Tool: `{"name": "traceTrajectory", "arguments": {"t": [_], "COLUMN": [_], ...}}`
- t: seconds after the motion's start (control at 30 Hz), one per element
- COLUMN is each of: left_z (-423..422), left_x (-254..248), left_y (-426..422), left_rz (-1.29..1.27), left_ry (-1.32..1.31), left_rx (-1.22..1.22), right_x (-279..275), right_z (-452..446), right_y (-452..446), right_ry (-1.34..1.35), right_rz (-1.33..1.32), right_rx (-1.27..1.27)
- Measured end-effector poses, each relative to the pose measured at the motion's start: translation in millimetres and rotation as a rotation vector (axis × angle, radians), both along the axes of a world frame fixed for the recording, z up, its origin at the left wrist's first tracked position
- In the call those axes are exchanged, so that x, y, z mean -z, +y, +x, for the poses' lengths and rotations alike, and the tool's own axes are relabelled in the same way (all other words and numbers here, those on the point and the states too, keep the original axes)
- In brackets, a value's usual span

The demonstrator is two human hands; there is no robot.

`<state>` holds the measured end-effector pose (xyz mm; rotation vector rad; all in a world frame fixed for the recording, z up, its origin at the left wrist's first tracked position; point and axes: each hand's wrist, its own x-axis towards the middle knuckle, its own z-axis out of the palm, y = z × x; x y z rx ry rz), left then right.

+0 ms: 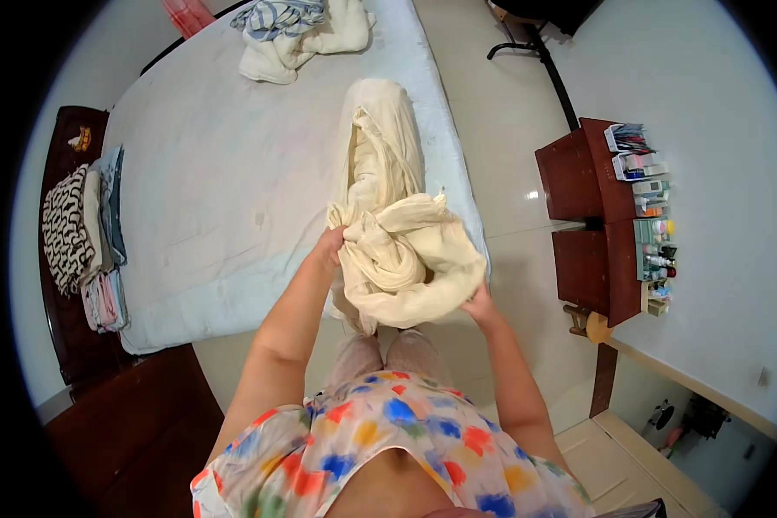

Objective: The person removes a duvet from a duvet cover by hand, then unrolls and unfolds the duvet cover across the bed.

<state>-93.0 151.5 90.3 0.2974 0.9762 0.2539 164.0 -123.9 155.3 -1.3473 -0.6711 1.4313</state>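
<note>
A long cream fabric cover (432, 285) lies toward me at the bed's near right corner, its near end bunched into loose folds with an opening among them. Its far part is a thick, rounded bundle (387, 129) resting on the mattress, with a long gap along its left side. My left hand (330, 244) is closed on the gathered cloth at the left of the folds. At the lower right, my right hand (477, 302) grips the edge of the same cover, its fingers partly hidden by the cloth.
The bed (224, 173) has a pale blue sheet. A white and striped blanket pile (302, 39) lies at its far end. Folded clothes (95, 233) stand at the headboard on the left. Dark red cabinets (578, 268) holding small bottles line the right wall.
</note>
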Motion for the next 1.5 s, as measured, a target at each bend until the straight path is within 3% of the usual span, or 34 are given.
{"name": "traceTrajectory", "arguments": {"t": [0.1, 0.2, 0.3, 0.33, 0.43, 0.47, 0.6, 0.7, 0.83, 0.97, 1.07, 1.17, 1.3, 1.4, 1.5], "left_z": [9.3, 8.5, -1.1, -7.4, -28.0, -35.4, -77.2, -78.1, -75.0, -69.8, -51.0, -26.9, -10.6, -0.1, 3.2], "left_x": [-21.2, -35.7, -56.8, -64.7, -66.0, -69.8, -66.5, -112.6, -122.4, -130.4, -147.1, -153.4, -135.5, -125.7, -126.9], "left_y": [-8.2, -6.6, -9.6, -10.2, -12.8, -14.8, -56.6, -78.6, -68.4, -56.1, -41.2, -25.3, -8.1, -2.4, 0.7], "left_rz": [0.096, 0.053, 0.149, 0.208, 0.134, 0.178, 1.172, 1.403, 1.382, 1.642, 1.854, 1.906, 1.814, 1.767, 1.749], "left_ry": [0.092, 0.136, 0.135, 0.124, -0.05, -0.026, 0.289, 0.37, 0.499, 0.52, 0.565, 0.574, 0.618, 0.638, 0.559], "left_rx": [-0.015, -0.021, 0.091, 0.14, 0.15, 0.229, 0.672, 0.689, 0.658, 0.658, 0.691, 0.817, 1.005, 1.146, 1.323], "right_x": [-31.7, -9.5, -74.7, -60.9, -35.8, -31.1, -11.2, -3.2, -4.1, 11.9, 13.8, 59.8, 69.8, 39.1, 31.5], "right_z": [-46.9, -83.5, -121.0, -136.1, -159.4, -157.6, -150.7, -141.6, -128.3, -114.6, -132.1, -136.9, -107.0, -120.4, -104.2], "right_y": [58.3, 94.0, 119.0, 121.4, 142.7, 151.1, 184.2, 191.7, 192.0, 192.0, 199.2, 193.9, 190.4, 187.9, 184.2], "right_ry": [0.049, -0.302, -0.832, -0.902, -0.968, -0.944, -0.771, -0.631, -0.048, 0.134, -0.809, -0.946, -0.531, 0.104, 0.181], "right_rz": [-0.055, 0.073, -0.149, -0.019, -0.053, -0.069, -0.171, -0.075, -0.2, -0.33, -0.406, -0.208, -0.045, -0.029, -0.2], "right_rx": [0.13, -0.002, -0.307, -0.217, -0.144, -0.133, -0.182, -0.062, 0.212, 0.078, -0.078, 0.103, 0.021, 0.46, 0.05]}}
